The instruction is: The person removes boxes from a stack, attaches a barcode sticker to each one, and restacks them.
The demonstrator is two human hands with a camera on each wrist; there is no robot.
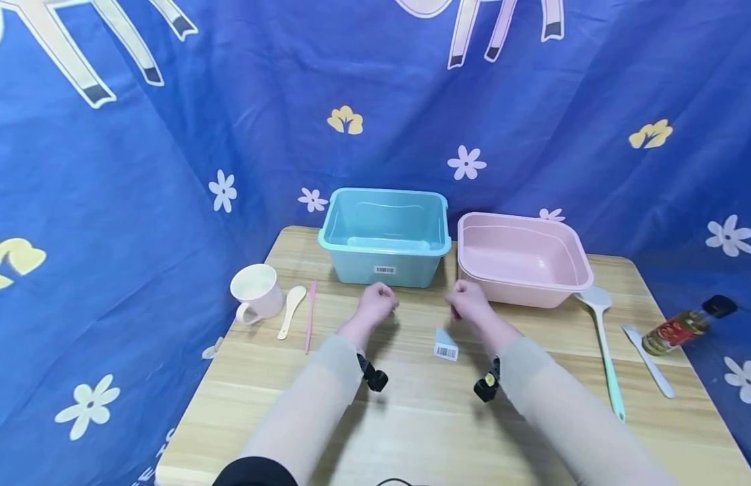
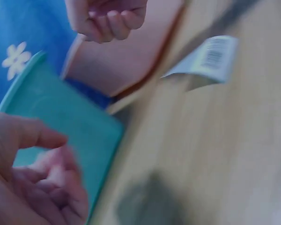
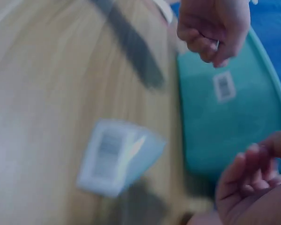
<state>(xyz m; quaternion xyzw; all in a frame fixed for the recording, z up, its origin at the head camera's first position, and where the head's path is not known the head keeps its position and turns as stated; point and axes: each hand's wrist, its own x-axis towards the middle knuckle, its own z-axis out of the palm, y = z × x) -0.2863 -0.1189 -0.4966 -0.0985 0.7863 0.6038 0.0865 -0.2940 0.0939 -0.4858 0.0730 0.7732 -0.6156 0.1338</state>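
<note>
Head view: bare left hand (image 1: 376, 304) and right hand (image 1: 470, 302), fingers loosely curled, empty, are held, seemingly for clearance, at 10 and 1 o'clock from the folded blue-white barcoded card (image 1: 446, 346).

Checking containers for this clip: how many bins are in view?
2: the blue bin, just beyond the left hand, and the pink bin, just beyond the right hand. No bin appears hidden.

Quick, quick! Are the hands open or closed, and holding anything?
Left hand: closed, fingers curled, nothing visible in it.
Right hand: closed, fingers curled, nothing visible in it.
</note>
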